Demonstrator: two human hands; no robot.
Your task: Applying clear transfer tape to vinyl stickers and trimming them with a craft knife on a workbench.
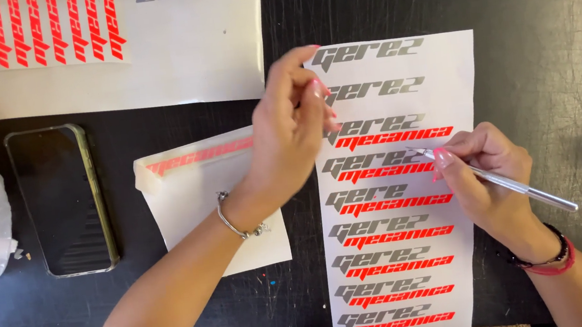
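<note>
Placing red strips on sheet (pixel 403 188): seven rows done, top two bare; right hand (pixel 483 172) pinches knife (pixel 517 186), left hand (pixel 295 130) loosely curled, empty

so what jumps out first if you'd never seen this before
The white sticker sheet right of centre on the black table, with its column of grey and bright orange lettering. Over it, the right hand holds a thin silver craft knife, tip on the sheet, while the left hand hovers at the sheet's left edge. A dark phone lies at the left.
</note>
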